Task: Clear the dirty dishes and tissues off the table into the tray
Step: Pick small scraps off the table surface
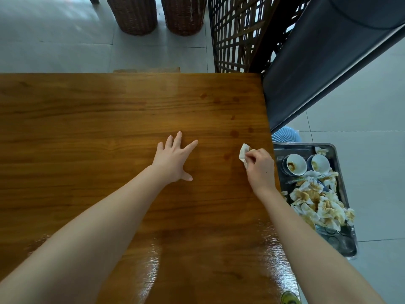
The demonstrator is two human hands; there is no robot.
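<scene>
Left hand (174, 157): flat on the wooden surface (87, 119), fingers spread straight, grasping nothing. Right hand (259, 164): fingers curled, pinching a crumpled white tissue (243, 152) against the surface near its right edge. Brown stains (235, 133) lie just beyond the tissue. Metal tray (341, 189) beside the surface, lower down: two soiled bowls (296, 164), a heap of stained tissues (317, 205).
</scene>
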